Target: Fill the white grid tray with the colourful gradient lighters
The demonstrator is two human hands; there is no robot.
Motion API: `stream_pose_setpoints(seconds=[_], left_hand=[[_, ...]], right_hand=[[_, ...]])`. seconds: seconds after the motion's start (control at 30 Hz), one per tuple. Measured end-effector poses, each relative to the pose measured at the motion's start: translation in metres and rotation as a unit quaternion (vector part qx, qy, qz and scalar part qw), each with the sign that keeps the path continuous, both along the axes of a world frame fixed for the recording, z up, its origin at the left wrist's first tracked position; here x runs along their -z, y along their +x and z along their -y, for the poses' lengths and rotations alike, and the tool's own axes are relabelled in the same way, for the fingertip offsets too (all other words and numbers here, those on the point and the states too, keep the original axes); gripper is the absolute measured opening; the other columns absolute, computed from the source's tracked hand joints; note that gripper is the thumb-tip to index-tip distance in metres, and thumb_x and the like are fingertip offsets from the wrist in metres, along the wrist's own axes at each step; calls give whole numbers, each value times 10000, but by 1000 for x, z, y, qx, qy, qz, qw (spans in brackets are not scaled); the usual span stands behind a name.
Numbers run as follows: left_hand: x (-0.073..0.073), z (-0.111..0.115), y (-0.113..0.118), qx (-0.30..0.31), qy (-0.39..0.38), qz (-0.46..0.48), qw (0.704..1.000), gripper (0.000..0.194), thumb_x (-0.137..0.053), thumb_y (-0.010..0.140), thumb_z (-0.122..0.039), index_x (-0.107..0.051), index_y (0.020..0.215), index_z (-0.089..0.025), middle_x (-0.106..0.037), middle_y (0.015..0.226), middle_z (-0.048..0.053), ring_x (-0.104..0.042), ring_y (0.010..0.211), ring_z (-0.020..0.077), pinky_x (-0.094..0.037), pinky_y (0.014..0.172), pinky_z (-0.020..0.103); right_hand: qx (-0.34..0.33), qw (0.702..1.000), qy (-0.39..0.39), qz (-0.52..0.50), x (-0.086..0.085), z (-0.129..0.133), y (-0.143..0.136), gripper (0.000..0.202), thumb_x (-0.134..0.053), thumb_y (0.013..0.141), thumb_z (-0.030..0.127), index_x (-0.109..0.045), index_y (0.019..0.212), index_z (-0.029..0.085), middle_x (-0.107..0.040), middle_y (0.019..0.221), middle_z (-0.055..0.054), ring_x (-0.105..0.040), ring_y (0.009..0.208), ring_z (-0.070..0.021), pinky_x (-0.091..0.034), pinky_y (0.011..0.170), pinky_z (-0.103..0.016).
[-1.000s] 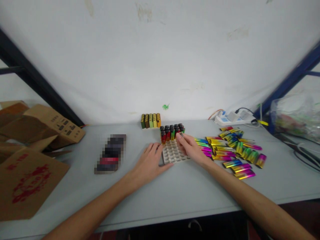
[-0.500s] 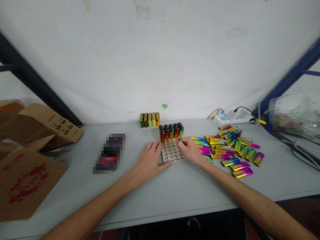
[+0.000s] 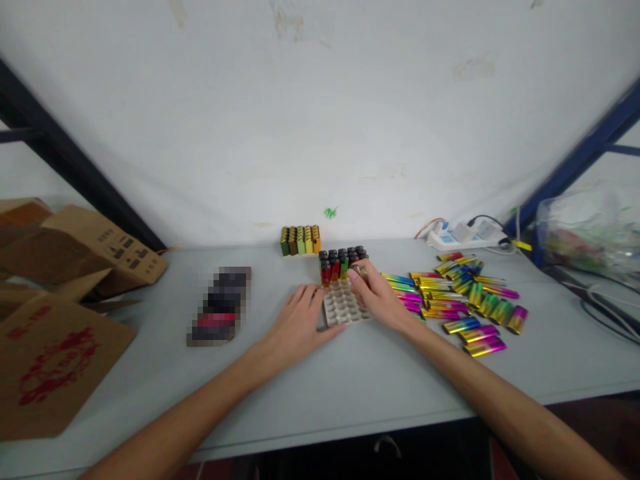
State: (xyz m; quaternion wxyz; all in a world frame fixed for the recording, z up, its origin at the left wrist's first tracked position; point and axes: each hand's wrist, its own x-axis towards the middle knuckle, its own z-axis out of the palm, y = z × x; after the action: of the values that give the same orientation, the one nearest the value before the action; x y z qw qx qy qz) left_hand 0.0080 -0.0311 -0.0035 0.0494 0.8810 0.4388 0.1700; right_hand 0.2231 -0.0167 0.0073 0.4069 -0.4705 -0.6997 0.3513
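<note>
A pale tray with rows of small slots lies on the table in front of me. Upright lighters with black tops and red, green and gold bodies fill its far rows. My left hand lies open along the tray's left edge, thumb stretched out by the near corner. Over the tray's right side, my right hand is closed, thumb and fingers pinching a lighter just by the standing rows. Only the top of that lighter shows; the hand hides its body.
Loose shiny lighters lie spread to the right. Another block of lighters stands against the wall. A pixelated dark item and cardboard boxes are at left. A power strip and a plastic bag sit at back right.
My right hand has turned and its fingers have risen slightly around the lighter, beside the far rows. My left hand has stayed at the tray's left edge.
</note>
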Motion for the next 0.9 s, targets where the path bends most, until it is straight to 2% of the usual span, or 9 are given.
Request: stream_pose_setpoints(seconds=[0.13,0.2,0.3,0.37,0.5,0.63,0.77,0.9], left_hand=[[-1,0,0,0,-4,4,1000,558,-609,936,-632,-562,1260,-181,-615,1237,135,-541,1205,336,-472,1044,502],[0,0,0,0,-7,12,1000,554,-599,939,-635,-563,1268,-190,-615,1246,134,-539,1216,336,-470,1046,505],[0,0,0,-2,-10,14,1000,572,-613,931,-631,-559,1286,-185,-611,1268,139,-534,1224,343,-470,1049,512],[0,0,1,-3,-10,11,1000,577,-628,925,-623,-557,1288,-180,-608,1269,139,-536,1218,344,-473,1044,509],[-1,1,1,-6,-9,-3,1000,565,-644,921,-609,-557,1272,-176,-606,1263,138,-537,1213,344,-474,1043,501],[-1,1,2,-5,-7,-4,1000,572,-659,914,-607,-551,1275,-177,-604,1267,135,-537,1207,343,-475,1043,498],[0,0,1,-5,-2,-6,1000,569,-637,923,-622,-549,1273,-182,-604,1260,132,-538,1210,343,-475,1045,499],[0,0,1,-4,-2,-6,1000,574,-641,923,-617,-551,1278,-175,-606,1259,135,-536,1212,341,-468,1056,492]], right_hand=[[15,979,168,111,-10,-2,6,286,-480,1040,479,-596,1021,218,-634,960,-77,-606,914,-223,-490,830,-344],[24,964,219,149,-12,-6,10,294,-531,1022,486,-636,986,213,-648,1005,-107,-610,969,-244,-487,872,-357],[45,962,197,186,-11,-12,15,336,-516,1030,511,-635,917,217,-662,827,-60,-614,758,-209,-471,728,-316],[57,965,171,190,-9,-16,17,339,-497,1039,513,-624,915,224,-687,795,-47,-625,701,-200,-451,678,-300],[34,964,158,210,-4,-21,15,274,-482,1058,455,-627,1044,223,-738,906,-74,-679,798,-227,-461,711,-300],[-2,958,140,250,-1,-23,7,183,-492,1067,338,-604,1091,196,-742,1003,-107,-690,888,-230,-475,767,-306],[4,950,128,286,-1,-27,1,137,-501,1068,300,-577,1050,188,-726,982,-110,-682,882,-228,-469,763,-307],[-1,935,147,322,-3,-33,-3,170,-503,1072,305,-579,985,180,-715,944,-110,-676,863,-225,-451,746,-299]])
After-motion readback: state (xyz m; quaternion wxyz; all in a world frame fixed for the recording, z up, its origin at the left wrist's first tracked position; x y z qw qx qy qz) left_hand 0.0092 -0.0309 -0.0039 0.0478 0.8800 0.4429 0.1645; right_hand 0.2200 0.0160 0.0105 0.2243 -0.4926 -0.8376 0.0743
